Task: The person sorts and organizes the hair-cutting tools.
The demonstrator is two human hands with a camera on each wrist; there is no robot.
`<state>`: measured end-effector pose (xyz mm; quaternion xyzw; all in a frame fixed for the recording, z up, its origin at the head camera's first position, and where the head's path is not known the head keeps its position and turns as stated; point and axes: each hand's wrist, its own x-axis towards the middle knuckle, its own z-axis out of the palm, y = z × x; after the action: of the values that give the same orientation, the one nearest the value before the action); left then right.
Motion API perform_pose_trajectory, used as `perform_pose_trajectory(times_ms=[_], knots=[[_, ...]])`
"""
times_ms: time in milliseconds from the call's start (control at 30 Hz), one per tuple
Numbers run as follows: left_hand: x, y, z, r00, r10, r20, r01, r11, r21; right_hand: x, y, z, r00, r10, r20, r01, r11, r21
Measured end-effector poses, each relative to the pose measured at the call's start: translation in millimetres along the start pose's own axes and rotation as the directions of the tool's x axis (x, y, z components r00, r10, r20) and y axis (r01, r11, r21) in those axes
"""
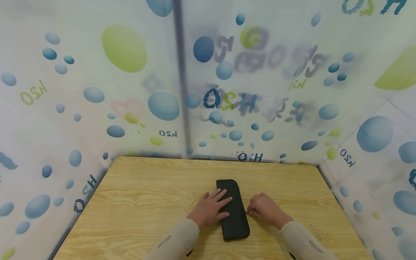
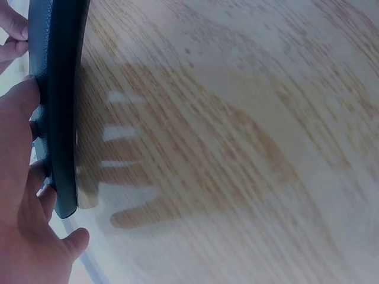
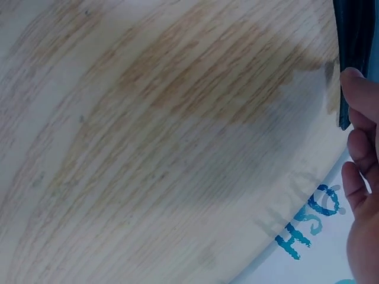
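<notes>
A long black zippered case [image 1: 236,220] lies flat on the wooden table, its long side running away from me. My left hand [image 1: 209,208] rests on top of it with the fingers spread across its left half. At the case's right edge, my right hand [image 1: 265,208] pinches a small zipper pull, mostly hidden by the fingertips. The left wrist view shows the case [image 2: 58,112] side-on, with the left hand [image 2: 29,171] against it. In the right wrist view, only an end of the case [image 3: 357,35] appears beside the right hand [image 3: 364,136].
The light wooden table [image 1: 146,202] spreads around the case on all sides. Behind it and at both sides hang pale curtains [image 1: 130,90] printed with blue and green dots and lettering. Shadows of the hands fall on the tabletop.
</notes>
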<state>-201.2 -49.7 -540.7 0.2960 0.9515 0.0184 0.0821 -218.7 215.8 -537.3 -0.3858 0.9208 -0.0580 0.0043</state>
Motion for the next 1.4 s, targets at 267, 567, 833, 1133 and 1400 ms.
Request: perform_pose_trajectory(times_ms=[267,567,833,1133,1400], knots=[[0.9,-0.4,2.4,1.000,0.001,-0.008,-0.001,1.000,0.002,-3.2,-6,-4,0.999,-0.029,0.029,0.029,1.000,0.001],[0.0,-0.7,4.0,0.999,0.012,-0.034,-0.012,1.000,0.005,-8.5,-8,-5,0.998,-0.048,0.048,0.046,0.998,0.042],[1.5,-2.0,7.6,0.999,0.011,-0.030,-0.011,1.000,0.007,-12.8,-14,-7,0.995,-0.091,0.043,0.089,0.996,0.029],[1.1,-1.7,8.1,0.999,0.010,-0.032,-0.010,1.000,0.007,-15.8,-15,-3,0.995,-0.100,0.021,0.098,0.992,0.076],[0.5,-1.4,6.0,1.000,0.007,-0.025,-0.007,1.000,-0.005,-20.5,-16,1,0.992,-0.123,0.007,0.121,0.985,0.121]])
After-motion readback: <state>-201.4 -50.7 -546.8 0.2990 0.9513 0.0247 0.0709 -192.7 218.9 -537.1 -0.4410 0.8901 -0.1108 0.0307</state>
